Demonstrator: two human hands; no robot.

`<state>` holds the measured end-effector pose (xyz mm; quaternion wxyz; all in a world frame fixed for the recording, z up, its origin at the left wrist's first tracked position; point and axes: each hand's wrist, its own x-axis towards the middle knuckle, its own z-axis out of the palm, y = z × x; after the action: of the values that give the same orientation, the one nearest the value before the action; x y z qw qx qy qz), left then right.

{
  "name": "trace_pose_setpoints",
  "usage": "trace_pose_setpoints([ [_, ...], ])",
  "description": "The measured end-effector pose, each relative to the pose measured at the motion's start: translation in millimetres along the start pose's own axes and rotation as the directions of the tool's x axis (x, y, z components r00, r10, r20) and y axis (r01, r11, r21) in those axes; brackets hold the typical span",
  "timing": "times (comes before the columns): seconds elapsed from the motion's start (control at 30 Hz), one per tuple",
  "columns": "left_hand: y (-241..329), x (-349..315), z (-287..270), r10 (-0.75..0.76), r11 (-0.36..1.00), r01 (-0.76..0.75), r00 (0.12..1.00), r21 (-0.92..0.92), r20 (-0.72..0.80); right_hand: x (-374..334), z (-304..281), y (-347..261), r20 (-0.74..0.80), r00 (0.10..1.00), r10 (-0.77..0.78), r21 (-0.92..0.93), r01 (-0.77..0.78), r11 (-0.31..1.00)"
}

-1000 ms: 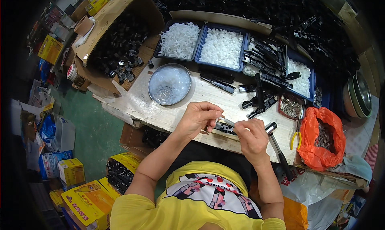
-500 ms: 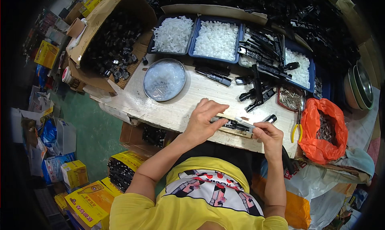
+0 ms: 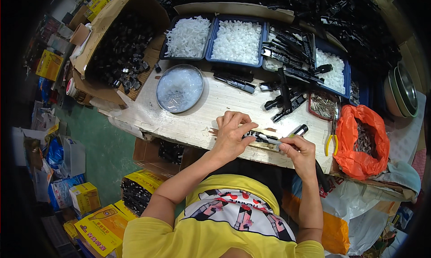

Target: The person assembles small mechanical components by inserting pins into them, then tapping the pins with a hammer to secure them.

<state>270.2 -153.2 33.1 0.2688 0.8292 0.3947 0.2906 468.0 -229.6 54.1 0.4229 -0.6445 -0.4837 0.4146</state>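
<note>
Near the front edge of the worktable, a long black plastic part (image 3: 258, 135) with small white bits along it lies between my hands. My left hand (image 3: 231, 134) holds its left end, thumb pressed against it. In a pinch between thumb and fingers, my right hand (image 3: 298, 151) grips a slim pale stick-like piece (image 3: 273, 141), laid along the black part; its exact kind I cannot make out. A black cylinder (image 3: 300, 130) lies just beyond the right hand.
Blue trays (image 3: 235, 42) of small white plastic pieces line the back. A round metal dish (image 3: 179, 88) holds clear bits. Black assemblies (image 3: 287, 94) lie piled mid-right, near yellow-handled pliers (image 3: 331, 144) and an orange bag (image 3: 362, 143). A cardboard box (image 3: 128, 55) of black parts stands left.
The pale piece has gone from tilted above the black part to lying lower along it. My right hand has shifted slightly left. The whole view has moved a little.
</note>
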Motion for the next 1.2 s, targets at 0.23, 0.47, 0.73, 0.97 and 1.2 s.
trace_pose_setpoints([
  [0.23, 1, 1, -2, 0.008, 1.000, -0.008, 1.000, 0.010, 0.003, 9, 8, -1, 0.042, 0.996, -0.084, -0.107, 0.088, 0.990],
  [0.47, -1, 1, 1, 0.002, 1.000, -0.002, 1.000, 0.003, -0.006, 14, 11, -3, 0.054, 0.995, -0.086, -0.144, 0.093, 0.985],
  [0.73, -6, -3, 4, 0.105, 0.994, -0.107, 0.991, -0.016, -0.081, 16, 11, -3, 0.042, 0.999, 0.018, -0.255, -0.007, 0.967],
  [0.97, -6, -3, 4, 0.129, 0.991, -0.127, 0.990, 0.034, -0.055, 23, 10, -5, 0.093, 0.980, 0.178, -0.281, -0.146, 0.949],
  [1.2, -4, -2, 3, 0.072, 0.997, -0.072, 0.995, 0.011, -0.063, 21, 12, -6, 0.113, 0.968, 0.223, -0.062, -0.217, 0.974],
])
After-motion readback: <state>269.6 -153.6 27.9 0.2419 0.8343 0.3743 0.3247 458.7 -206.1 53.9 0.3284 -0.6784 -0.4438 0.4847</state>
